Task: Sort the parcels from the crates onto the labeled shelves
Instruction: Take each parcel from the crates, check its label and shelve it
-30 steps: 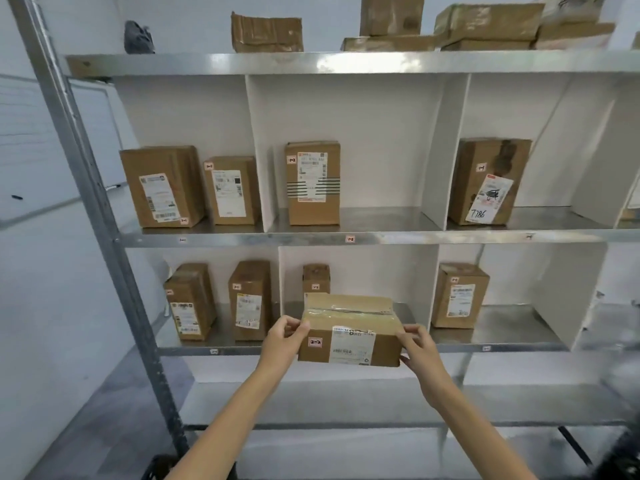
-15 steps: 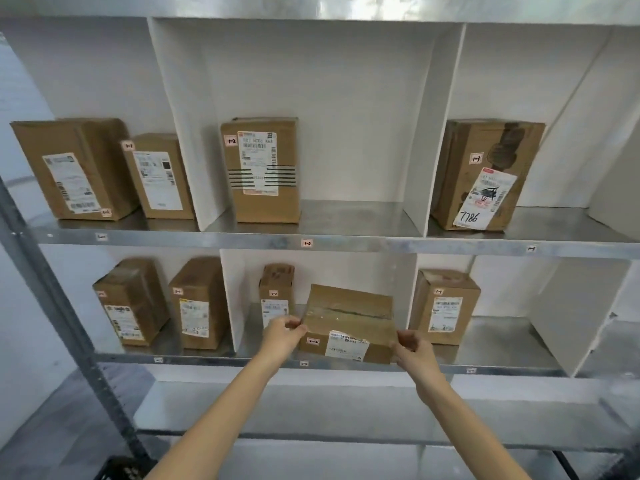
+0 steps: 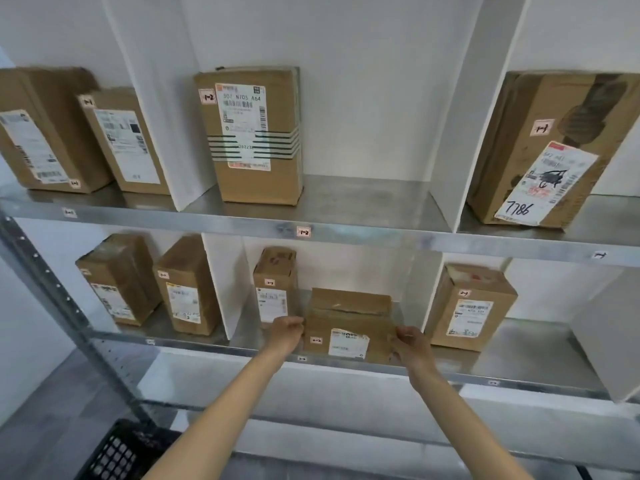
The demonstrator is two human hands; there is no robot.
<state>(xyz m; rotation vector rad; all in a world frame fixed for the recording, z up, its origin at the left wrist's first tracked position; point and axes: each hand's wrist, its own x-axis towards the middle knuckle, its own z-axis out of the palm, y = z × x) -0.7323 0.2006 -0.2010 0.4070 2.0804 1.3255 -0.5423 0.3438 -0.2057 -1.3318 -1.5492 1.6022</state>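
Lower shelf (image 3: 519, 374), middle bay, tagged 2-2: cardboard parcel (image 3: 349, 323) lies at the front edge, long axis 9-to-3 o'clock. Left hand (image 3: 287, 332) grasps its 9 o'clock end, right hand (image 3: 410, 344) its 3 o'clock end; small upright parcel (image 3: 275, 285) stands just beside, at 10 o'clock.

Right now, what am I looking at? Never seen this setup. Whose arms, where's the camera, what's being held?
There is no robot here. The single view comes from a camera worn on a person's head, looking forward and down, so the two bare arms reaching up from the bottom are the wearer's own. The left hand and right hand grip the two sides of a brown parcel tagged 2-2, sitting on the lower shelf in the middle compartment, beside a tall narrow parcel with the same tag. The shelf edges carry small labels such as the 1-2 label. Other taped cardboard parcels stand in the neighbouring compartments. A black crate shows at bottom left.
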